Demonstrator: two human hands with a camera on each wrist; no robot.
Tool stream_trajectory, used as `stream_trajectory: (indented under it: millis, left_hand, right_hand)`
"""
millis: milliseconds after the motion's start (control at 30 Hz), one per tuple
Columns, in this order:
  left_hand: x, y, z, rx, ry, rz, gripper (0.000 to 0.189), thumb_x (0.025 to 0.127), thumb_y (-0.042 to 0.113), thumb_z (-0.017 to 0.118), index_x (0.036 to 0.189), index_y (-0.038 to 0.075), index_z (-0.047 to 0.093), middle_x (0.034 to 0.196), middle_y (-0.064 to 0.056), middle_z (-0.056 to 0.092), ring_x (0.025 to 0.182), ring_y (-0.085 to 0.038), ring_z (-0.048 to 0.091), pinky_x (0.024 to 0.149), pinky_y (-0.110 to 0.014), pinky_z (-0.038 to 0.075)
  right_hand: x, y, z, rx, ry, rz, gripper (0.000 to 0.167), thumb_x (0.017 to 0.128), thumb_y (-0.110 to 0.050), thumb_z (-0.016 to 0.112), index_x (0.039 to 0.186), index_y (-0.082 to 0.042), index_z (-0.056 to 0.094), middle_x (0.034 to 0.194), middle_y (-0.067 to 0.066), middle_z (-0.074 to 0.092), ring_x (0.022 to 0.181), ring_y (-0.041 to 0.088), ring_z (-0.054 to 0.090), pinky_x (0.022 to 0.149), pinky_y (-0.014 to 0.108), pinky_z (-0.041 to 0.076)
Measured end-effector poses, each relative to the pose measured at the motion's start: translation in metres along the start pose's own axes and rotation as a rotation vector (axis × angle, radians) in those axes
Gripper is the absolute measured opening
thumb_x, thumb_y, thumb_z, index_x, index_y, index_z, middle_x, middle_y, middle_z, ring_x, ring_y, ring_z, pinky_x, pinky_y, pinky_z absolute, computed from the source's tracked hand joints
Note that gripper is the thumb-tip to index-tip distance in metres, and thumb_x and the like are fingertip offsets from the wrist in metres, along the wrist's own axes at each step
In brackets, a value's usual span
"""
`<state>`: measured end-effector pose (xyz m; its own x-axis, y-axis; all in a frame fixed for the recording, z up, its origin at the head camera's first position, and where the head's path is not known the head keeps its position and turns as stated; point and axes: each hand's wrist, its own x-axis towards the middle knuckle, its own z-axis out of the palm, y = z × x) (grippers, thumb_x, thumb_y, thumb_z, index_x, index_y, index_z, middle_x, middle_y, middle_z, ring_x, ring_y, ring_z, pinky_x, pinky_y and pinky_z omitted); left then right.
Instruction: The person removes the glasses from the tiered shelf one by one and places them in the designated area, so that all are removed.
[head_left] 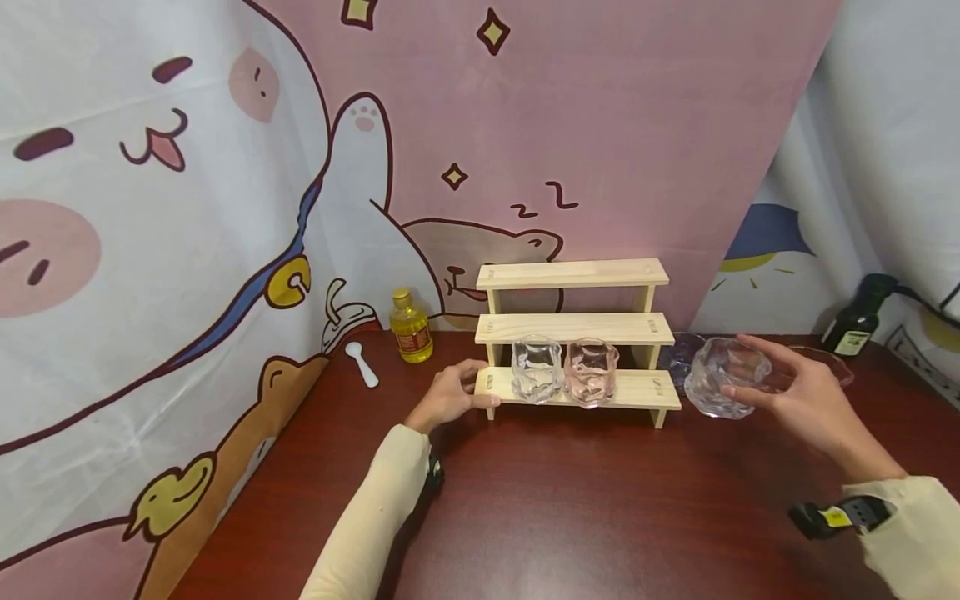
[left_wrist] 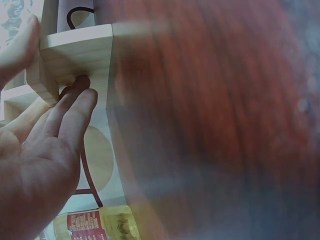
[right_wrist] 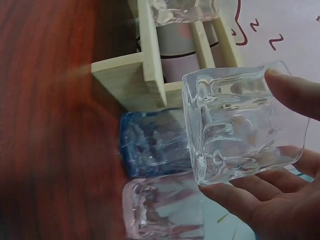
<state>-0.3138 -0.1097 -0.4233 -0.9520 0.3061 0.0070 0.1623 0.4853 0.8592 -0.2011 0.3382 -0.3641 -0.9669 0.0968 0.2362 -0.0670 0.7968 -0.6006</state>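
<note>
A three-tier wooden shelf (head_left: 573,273) stands near the wall. My left hand (head_left: 448,396) grips the left end of its lowest board, thumb on top and fingers underneath in the left wrist view. On that board sit a clear glass (head_left: 537,371) and a pinkish glass (head_left: 591,372), side by side. My right hand (head_left: 813,400) holds another clear glass (right_wrist: 235,125) between thumb and fingers, right of the shelf and off the table. Beyond it a blue glass (right_wrist: 155,142) and a pale pink glass (right_wrist: 162,207) stand on the table, partly hidden in the head view.
A small bottle of yellow oil (head_left: 411,327) and a white spoon (head_left: 362,364) are left of the shelf. At the far right stands a dark bottle (head_left: 857,317). A printed cloth (head_left: 637,125) covers the wall behind the dark red table (head_left: 570,508).
</note>
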Motion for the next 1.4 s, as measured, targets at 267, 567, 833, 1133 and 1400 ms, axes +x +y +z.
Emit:
stream_trajectory:
  millis: [267, 567, 833, 1133, 1400]
  left_hand:
    - [-0.001, -0.001, -0.001, -0.007, 0.000, -0.002, 0.066, 0.080, 0.016, 0.086, 0.138, 0.009, 0.057, 0.140, -0.012, 0.061, 0.132, -0.034, 0.058, 0.106, -0.046, 0.051]
    - [0.000, -0.002, 0.000, -0.001, -0.010, 0.008, 0.067, 0.080, 0.017, 0.086, 0.139, 0.009, 0.056, 0.141, -0.013, 0.060, 0.133, -0.034, 0.057, 0.106, -0.046, 0.051]
    - [0.001, -0.003, 0.000, 0.000, -0.001, 0.009, 0.065, 0.080, 0.015, 0.086, 0.138, 0.008, 0.057, 0.141, -0.013, 0.060, 0.132, -0.034, 0.058, 0.105, -0.045, 0.051]
    - [0.001, 0.001, -0.003, 0.000, -0.001, 0.009, 0.066, 0.080, 0.015, 0.086, 0.139, 0.008, 0.056, 0.141, -0.013, 0.060, 0.132, -0.034, 0.058, 0.105, -0.045, 0.052]
    - [0.001, -0.002, -0.001, -0.001, -0.008, 0.006, 0.066, 0.080, 0.015, 0.086, 0.139, 0.009, 0.056, 0.142, -0.013, 0.059, 0.132, -0.034, 0.058, 0.105, -0.045, 0.051]
  right_hand:
    - [0.000, 0.013, 0.009, 0.050, -0.053, 0.013, 0.086, 0.089, -0.041, 0.076, 0.156, -0.008, 0.034, 0.145, 0.037, 0.043, 0.115, 0.054, 0.054, 0.076, 0.054, 0.051]
    - [0.000, 0.027, 0.019, 0.155, -0.123, 0.063, 0.089, 0.089, -0.038, 0.076, 0.158, -0.008, 0.028, 0.150, 0.035, 0.037, 0.125, 0.053, 0.046, 0.089, 0.066, 0.045]
    - [0.005, 0.044, 0.024, 0.221, -0.194, 0.019, 0.088, 0.087, -0.030, 0.079, 0.157, -0.007, 0.030, 0.151, 0.030, 0.038, 0.100, -0.009, 0.050, 0.075, 0.018, 0.048]
    - [0.014, 0.052, 0.026, 0.257, -0.315, 0.008, 0.091, 0.088, -0.028, 0.077, 0.160, -0.009, 0.023, 0.153, 0.033, 0.038, 0.124, 0.032, 0.054, 0.095, 0.065, 0.047]
    - [0.015, 0.059, 0.029, 0.260, -0.342, -0.041, 0.087, 0.087, -0.024, 0.078, 0.156, -0.006, 0.029, 0.147, 0.032, 0.047, 0.102, -0.015, 0.054, 0.084, 0.031, 0.054]
